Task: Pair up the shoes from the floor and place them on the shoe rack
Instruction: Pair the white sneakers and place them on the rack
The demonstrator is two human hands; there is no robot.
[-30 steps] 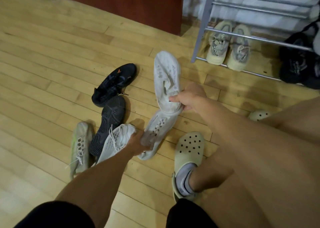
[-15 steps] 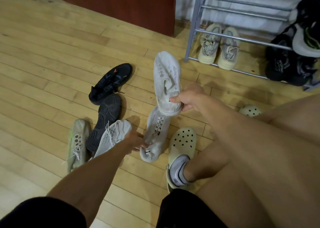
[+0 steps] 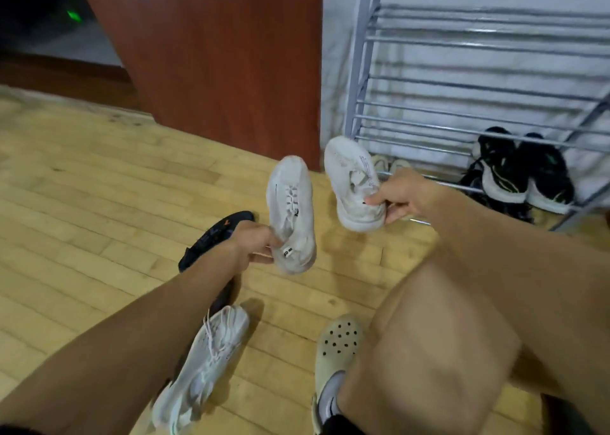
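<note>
My left hand (image 3: 252, 245) grips the heel of one white sneaker (image 3: 290, 210), held in the air with its toe pointing away. My right hand (image 3: 401, 193) grips the heel of the matching white sneaker (image 3: 351, 184), lifted in front of the grey metal shoe rack (image 3: 462, 118). The two sneakers hang side by side, a little apart. On the floor lie a black shoe with an orange mark (image 3: 216, 235), partly hidden by my left forearm, and a white-and-green laced shoe (image 3: 204, 368).
A black-and-white pair (image 3: 525, 174) sits on a low rack shelf at the right. A beige pair (image 3: 389, 164) peeks out behind my right-hand sneaker. A brown wooden cabinet (image 3: 218, 65) stands left of the rack. My foot wears a pale clog (image 3: 336, 345).
My left hand has lifted the second white sneaker off the floor. Both sneakers have risen toward the rack, and the view has tilted up.
</note>
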